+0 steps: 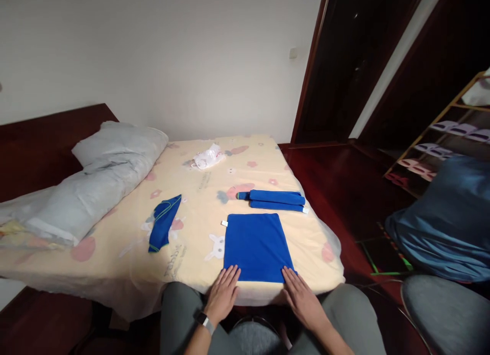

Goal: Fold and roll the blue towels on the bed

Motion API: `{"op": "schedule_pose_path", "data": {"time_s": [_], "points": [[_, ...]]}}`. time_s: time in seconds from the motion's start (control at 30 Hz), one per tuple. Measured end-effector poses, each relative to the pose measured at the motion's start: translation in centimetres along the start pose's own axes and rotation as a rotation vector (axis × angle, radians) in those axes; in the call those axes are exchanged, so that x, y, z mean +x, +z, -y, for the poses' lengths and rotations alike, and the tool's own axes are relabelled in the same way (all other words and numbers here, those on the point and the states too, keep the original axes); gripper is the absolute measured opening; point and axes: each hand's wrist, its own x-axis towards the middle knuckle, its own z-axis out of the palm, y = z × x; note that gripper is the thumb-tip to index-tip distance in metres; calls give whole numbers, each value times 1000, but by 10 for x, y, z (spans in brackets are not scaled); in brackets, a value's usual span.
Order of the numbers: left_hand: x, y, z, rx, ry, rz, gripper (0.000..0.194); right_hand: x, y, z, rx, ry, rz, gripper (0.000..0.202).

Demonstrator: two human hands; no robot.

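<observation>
A blue square cloth (257,245) lies flat on the patterned bed sheet (199,207), a white tag at its upper left edge. My left hand (224,293) rests flat on its near left corner, fingers stretched out, holding nothing. On the near right corner lies my right hand (300,296), also flat with fingers extended. Just beyond the square is a folded blue cloth strip (277,199) with a white tag at its right end. To the left, a smaller blue piece with green edging (165,223) lies by itself on the sheet.
A white crumpled plastic bag (209,157) is farther back on the bed. Grey bedding (111,176) lies at the left by the headboard. To the right stand a shoe rack (432,135), a blue-covered heap (447,217) and a grey stool (444,309).
</observation>
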Motion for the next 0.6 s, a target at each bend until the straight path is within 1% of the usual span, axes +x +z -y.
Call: {"op": "schedule_pose_path", "data": {"time_s": [0.1, 0.2, 0.33, 0.43, 0.53, 0.6], "points": [[-5, -7, 18, -46, 12, 12, 57, -8, -3, -19, 30, 12, 69, 57], [-7, -3, 26, -94, -30, 9, 54, -8, -2, -23, 63, 38, 61, 55], [-6, 8, 26, -172, -144, -36, 53, -1, -3, -21, 94, 94, -30, 51], [-6, 12, 26, -222, -216, -100, 54, 3, -7, -20, 89, 154, -56, 46], [-7, 12, 27, -217, -225, -173, 44, 4, -9, -21, 130, 200, -49, 45], [-8, 13, 29, -190, -233, -219, 36, 5, -8, -22, 201, 224, -52, 44]]}}
